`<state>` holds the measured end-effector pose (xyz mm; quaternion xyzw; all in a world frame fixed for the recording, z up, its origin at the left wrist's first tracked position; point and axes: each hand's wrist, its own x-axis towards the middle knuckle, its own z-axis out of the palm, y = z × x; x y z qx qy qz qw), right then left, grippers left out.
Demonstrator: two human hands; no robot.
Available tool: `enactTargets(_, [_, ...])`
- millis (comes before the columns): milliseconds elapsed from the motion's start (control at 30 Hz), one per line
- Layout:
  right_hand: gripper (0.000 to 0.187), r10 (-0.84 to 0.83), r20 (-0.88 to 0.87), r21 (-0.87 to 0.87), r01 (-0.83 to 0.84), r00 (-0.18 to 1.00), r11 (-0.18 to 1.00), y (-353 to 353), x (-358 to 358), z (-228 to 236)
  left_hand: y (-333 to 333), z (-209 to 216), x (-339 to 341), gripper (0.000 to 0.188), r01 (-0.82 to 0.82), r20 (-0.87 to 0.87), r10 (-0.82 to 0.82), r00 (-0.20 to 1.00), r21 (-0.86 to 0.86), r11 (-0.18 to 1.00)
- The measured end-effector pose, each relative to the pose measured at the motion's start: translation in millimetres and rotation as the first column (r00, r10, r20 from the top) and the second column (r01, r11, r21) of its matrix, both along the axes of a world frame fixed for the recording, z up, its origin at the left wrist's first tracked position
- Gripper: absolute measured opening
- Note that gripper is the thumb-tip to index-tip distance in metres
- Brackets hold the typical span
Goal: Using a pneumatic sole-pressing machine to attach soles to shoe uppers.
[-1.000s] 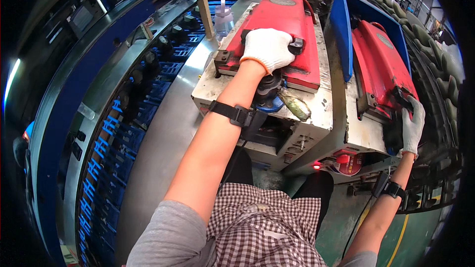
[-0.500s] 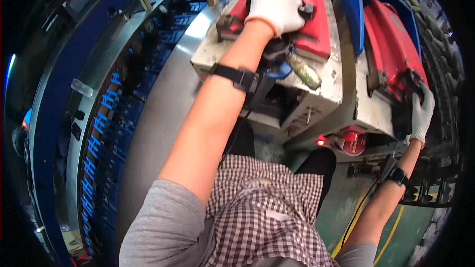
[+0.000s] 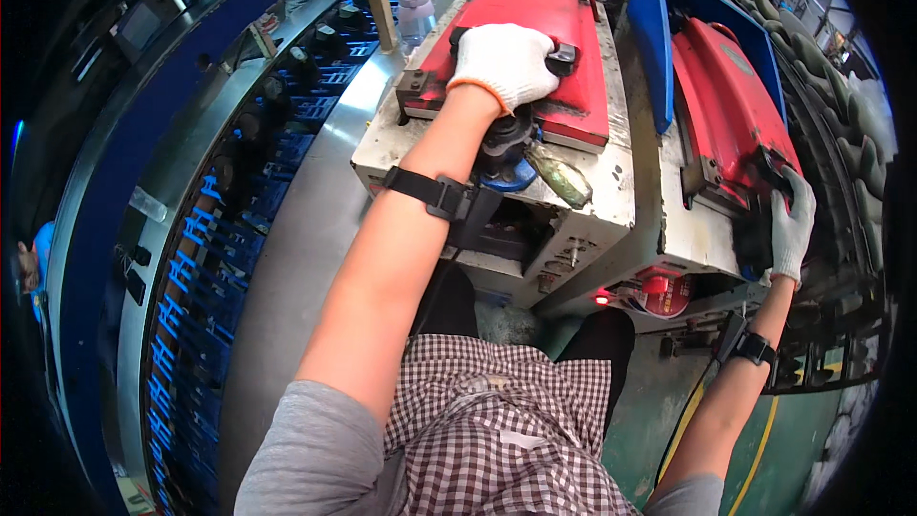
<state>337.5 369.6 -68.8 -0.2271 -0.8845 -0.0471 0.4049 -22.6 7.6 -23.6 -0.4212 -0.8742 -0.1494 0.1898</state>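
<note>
Left of the blue guard (image 3: 651, 43), left hand (image 3: 504, 62) has its grip curled round the left handle (image 3: 562, 59) of the left cover (image 3: 578, 100), red. Right of it, right hand (image 3: 795, 220) touches the right handle (image 3: 770, 168) of the right cover (image 3: 731, 100); I can't make out whether that grip is closed. Covers look stiff, probably heavy; handles seem the best hold.

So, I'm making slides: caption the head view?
Left hand grips handle of one red cover, right hand touches another.

Factory workshop, pretty clearly.
Boxy white red-topped machine (image 3: 575, 86), long row of blue slatted racks (image 3: 196, 227) left of it, yellow-striped green floor (image 3: 640, 411) to its right.
</note>
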Motion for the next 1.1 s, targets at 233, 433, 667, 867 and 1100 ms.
enactTargets(233, [0.04, 0.093, -0.149, 0.1, -0.079, 0.984, 0.992, -73, -29, 6, -6, 2, -12, 0.038, 0.023, -0.004, -0.023, 1.0, -0.049, 0.999])
enactTargets(433, [0.041, 0.515, -0.387, -0.782, -0.568, 0.765, 0.258, -237, -123, 1, -13, 12, -10, 0.052, 0.122, 0.082, -0.112, 0.99, -0.12, 0.985])
enactTargets(667, [0.042, 0.523, -0.442, -0.869, -0.492, 0.728, -0.049, -287, -165, -23, -7, 29, -13, 0.066, 0.254, 0.235, -0.202, 0.951, -0.22, 0.942])
enactTargets(867, [0.046, 0.557, -0.325, -0.934, -0.351, 0.764, -0.063, -292, -157, -8, -18, 26, -19, 0.074, 0.279, 0.26, -0.223, 0.94, -0.203, 0.939])
enactTargets(1100, [0.037, 0.519, -0.608, -0.759, -0.248, 0.601, -0.601, -270, -194, -13, -11, 35, -23, 0.066, 0.357, 0.401, -0.251, 0.881, -0.215, 0.909])
